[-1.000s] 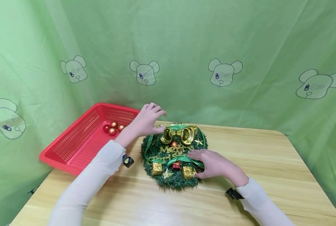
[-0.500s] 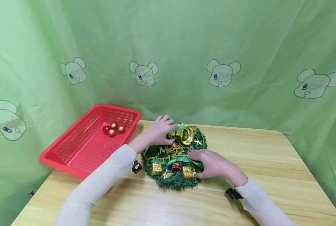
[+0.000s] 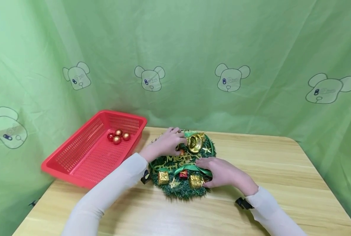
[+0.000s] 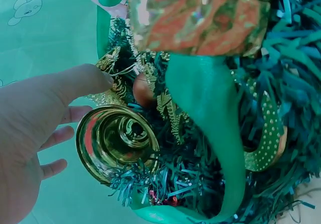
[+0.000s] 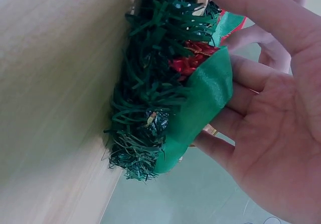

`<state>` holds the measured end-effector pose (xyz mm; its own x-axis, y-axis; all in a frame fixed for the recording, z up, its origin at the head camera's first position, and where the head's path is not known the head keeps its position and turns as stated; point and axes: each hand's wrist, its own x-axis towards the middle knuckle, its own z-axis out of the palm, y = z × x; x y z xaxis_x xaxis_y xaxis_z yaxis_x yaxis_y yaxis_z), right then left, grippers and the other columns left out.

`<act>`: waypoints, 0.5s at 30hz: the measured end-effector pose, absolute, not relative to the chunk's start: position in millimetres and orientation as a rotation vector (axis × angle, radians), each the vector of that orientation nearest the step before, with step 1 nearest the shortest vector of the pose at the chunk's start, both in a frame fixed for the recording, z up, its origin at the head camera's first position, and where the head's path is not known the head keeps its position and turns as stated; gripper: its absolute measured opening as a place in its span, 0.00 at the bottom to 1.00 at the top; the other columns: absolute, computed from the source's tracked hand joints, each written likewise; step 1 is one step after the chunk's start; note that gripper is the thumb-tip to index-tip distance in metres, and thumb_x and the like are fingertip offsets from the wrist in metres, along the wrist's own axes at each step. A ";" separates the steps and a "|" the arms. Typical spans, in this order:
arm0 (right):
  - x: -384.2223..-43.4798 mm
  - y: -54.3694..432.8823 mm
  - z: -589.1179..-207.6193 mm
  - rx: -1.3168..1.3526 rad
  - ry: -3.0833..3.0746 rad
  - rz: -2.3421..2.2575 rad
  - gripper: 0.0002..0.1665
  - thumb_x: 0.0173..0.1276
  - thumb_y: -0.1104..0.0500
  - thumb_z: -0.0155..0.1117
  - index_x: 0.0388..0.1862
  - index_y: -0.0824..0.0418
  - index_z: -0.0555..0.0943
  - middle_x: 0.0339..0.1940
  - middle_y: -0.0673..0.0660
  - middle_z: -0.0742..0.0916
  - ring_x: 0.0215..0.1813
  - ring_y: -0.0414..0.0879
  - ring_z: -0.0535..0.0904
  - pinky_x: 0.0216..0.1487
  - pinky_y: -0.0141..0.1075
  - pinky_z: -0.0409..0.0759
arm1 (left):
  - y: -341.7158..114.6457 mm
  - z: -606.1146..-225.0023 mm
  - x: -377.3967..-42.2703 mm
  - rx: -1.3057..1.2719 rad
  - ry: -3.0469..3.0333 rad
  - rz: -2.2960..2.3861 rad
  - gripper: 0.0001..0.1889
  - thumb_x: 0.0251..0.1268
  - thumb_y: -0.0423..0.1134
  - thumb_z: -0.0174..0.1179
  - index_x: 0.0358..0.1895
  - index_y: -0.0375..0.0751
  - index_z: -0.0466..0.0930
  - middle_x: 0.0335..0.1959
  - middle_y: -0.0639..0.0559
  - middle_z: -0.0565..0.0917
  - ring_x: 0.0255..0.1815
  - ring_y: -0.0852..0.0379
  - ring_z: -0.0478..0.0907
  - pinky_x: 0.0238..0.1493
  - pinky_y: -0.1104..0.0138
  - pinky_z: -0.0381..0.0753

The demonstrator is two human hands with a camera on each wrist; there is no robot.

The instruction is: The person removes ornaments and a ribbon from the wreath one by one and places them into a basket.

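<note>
A green tinsel Christmas wreath (image 3: 181, 193) lies on the table, with gold "Merry Christmas" lettering, green ribbon (image 5: 208, 91) and small gift boxes. My left hand (image 3: 170, 141) is over its upper left part, hiding one of two gold bells. In the left wrist view, a gold bell (image 4: 118, 141) sits between thumb and fingers, the thumb touching gold trim near a copper ball (image 4: 144, 90). My right hand (image 3: 222, 172) rests on the wreath's lower right, fingers fairly straight against the ribbon, thumb by a gold gift box (image 3: 196, 181).
A red plastic basket (image 3: 72, 136) stands at the table's left, holding a few gold baubles (image 3: 126, 136) and a red one (image 3: 110, 136). The wooden table (image 3: 266, 157) extends to the right of the wreath. A green curtain (image 3: 187, 39) hangs behind.
My left hand has come down and to the right from near the basket, onto the left bell. The right hand has stayed on the wreath's lower right.
</note>
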<state>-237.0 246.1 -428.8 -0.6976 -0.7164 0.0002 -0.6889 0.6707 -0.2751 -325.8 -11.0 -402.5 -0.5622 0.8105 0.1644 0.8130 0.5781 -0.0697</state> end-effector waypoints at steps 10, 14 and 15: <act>-235.7 245.7 -428.8 -1.165 2.772 -0.394 0.44 0.53 0.48 0.81 0.67 0.64 0.78 0.72 0.63 0.78 0.73 0.64 0.72 0.72 0.59 0.70 | -6.6 -411.6 -327.8 -1.394 -2.639 -0.001 0.13 0.62 0.46 0.72 0.50 0.55 0.88 0.50 0.58 0.86 0.62 0.50 0.73 0.69 0.51 0.69; -236.0 245.5 -428.0 -1.171 2.772 -0.390 0.44 0.54 0.48 0.80 0.67 0.65 0.78 0.72 0.63 0.78 0.73 0.64 0.72 0.72 0.59 0.70 | -7.0 -414.7 -327.9 -1.411 -2.610 0.022 0.12 0.62 0.43 0.71 0.48 0.55 0.88 0.47 0.57 0.86 0.60 0.50 0.73 0.66 0.51 0.70; -236.1 245.5 -428.1 -1.174 2.771 -0.390 0.44 0.54 0.48 0.80 0.67 0.65 0.78 0.72 0.63 0.78 0.73 0.64 0.72 0.72 0.59 0.70 | -7.1 -415.4 -327.6 -1.416 -2.605 0.030 0.11 0.61 0.42 0.71 0.48 0.54 0.88 0.47 0.57 0.86 0.59 0.50 0.73 0.65 0.51 0.70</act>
